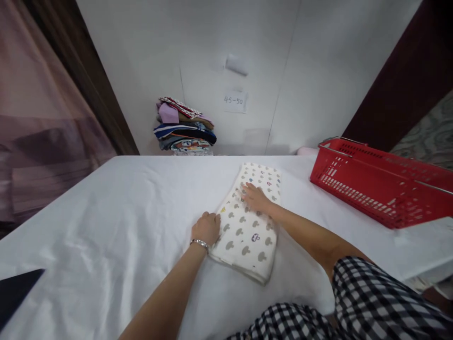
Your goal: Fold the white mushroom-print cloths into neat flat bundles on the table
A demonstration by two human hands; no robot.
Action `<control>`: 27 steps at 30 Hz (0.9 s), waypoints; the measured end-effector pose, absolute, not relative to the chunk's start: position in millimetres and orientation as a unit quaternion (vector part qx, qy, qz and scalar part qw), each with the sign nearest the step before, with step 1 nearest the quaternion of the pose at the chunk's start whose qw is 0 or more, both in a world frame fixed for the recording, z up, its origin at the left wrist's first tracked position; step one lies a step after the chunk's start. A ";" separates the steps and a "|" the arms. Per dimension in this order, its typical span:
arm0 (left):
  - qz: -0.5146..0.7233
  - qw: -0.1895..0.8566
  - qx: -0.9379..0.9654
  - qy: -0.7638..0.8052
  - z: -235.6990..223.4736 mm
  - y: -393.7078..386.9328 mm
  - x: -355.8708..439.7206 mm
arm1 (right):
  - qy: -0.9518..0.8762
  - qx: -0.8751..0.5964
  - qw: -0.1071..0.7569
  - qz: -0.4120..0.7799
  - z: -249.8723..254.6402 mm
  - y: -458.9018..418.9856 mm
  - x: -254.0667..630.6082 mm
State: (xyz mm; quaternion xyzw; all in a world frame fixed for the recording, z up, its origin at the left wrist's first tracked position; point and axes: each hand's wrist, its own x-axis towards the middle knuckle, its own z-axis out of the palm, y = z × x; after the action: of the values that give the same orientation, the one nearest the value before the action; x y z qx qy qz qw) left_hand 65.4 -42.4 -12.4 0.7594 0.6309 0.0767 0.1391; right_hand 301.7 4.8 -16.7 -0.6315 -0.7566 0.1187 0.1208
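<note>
A folded white cloth (239, 232) with a grey mushroom-like print and a few coloured motifs lies lengthwise on the white-covered table. Whether it is a garment, I cannot tell. At its left edge is my left hand (206, 228), fingers curled in on the edge, a silvery bracelet at the wrist. My right hand (257, 200) lies across the upper part of the cloth, palm down with the fingers spread. It is slightly blurred.
A red plastic basket (361, 182) stands at the right. Beyond the table's far edge is a stack of folded clothes (186, 127). A paper label (235, 101) reading "45-50" is on the wall. A dark flat object (19, 293) lies at the left edge.
</note>
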 end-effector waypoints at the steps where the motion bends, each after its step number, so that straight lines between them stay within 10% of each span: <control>1: 0.072 0.157 0.756 0.632 -11.4 -41.2 63.8 | -0.736 -0.653 0.147 0.103 -14.7 -1.4 314.3; 9: 0.075 0.313 0.721 0.614 -5.3 -27.7 50.4 | -0.401 -0.811 0.361 0.228 -20.2 -29.4 414.1; 27: 0.173 0.406 0.652 0.616 -5.3 -36.7 50.2 | -0.326 -0.803 0.428 0.255 -18.0 92.6 442.8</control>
State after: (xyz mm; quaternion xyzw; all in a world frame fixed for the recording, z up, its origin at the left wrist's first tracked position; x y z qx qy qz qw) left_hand 50.2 -36.7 -5.3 0.6522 0.6162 0.1727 0.4064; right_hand 442.8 92.6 -18.0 -0.8034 -0.3263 0.2546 0.4281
